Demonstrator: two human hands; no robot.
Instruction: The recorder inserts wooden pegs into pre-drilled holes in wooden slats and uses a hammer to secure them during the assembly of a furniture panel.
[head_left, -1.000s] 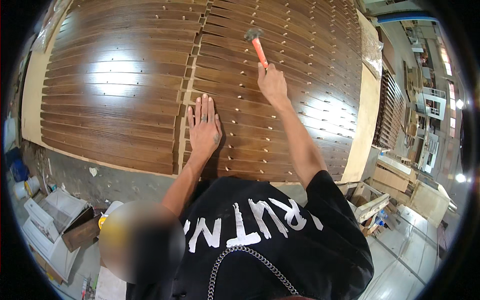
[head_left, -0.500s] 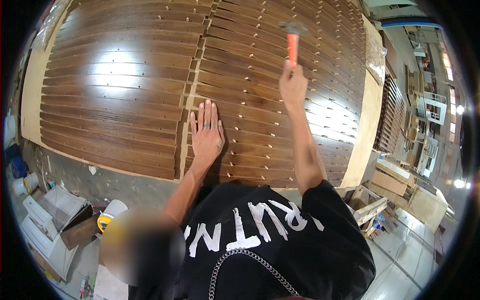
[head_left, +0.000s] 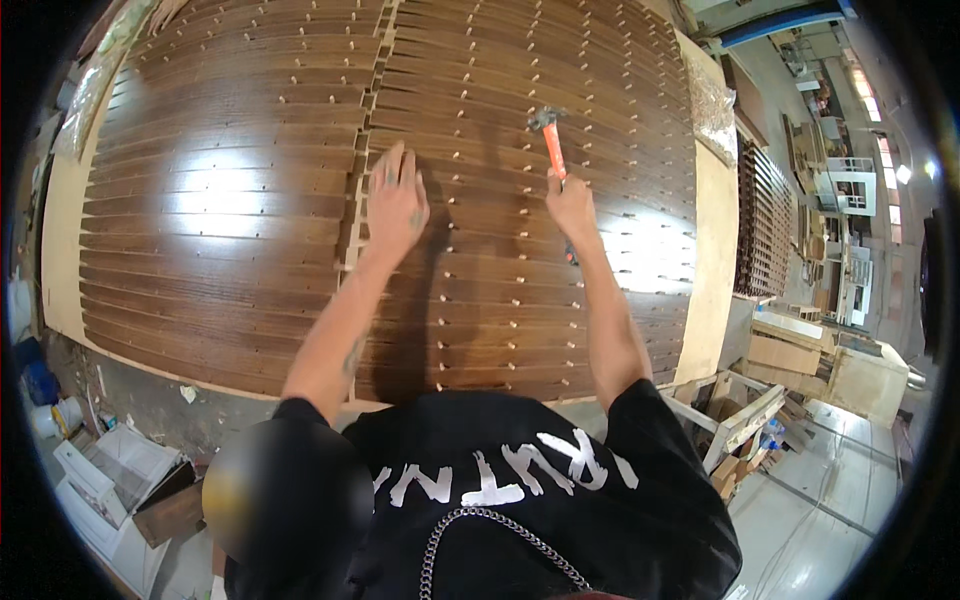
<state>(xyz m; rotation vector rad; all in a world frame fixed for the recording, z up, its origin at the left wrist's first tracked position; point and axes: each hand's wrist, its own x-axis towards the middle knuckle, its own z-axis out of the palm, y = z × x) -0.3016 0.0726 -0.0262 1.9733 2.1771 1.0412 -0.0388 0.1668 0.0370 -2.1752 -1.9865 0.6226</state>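
Observation:
My right hand (head_left: 572, 205) is closed around the orange handle of a claw hammer (head_left: 555, 150), its dark metal head pointing away from me over the right-hand rows of boards. My left hand (head_left: 398, 205) has its fingers stretched out, near the gap between the two rows; a shadow falls beside it, and I cannot tell whether it touches the wood. Under both hands lie dark brown wooden boards (head_left: 480, 330), set edge to edge. Short pale wooden dowels (head_left: 450, 200) stick up from them in lines.
More boards (head_left: 200, 270) with small holes fill the left side. Another person's hand (head_left: 165, 14) shows at the far left corner. Clear plastic wrap (head_left: 712, 95) lies on the right edge. Scrap wood (head_left: 780, 355) stands at right, with white containers (head_left: 110, 480) on the lower left.
My left hand has moved farther forward along the boards. The hammer, blurred before, now shows sharply and appears nearer to me. The view has shifted, and another person's hand has appeared at far left.

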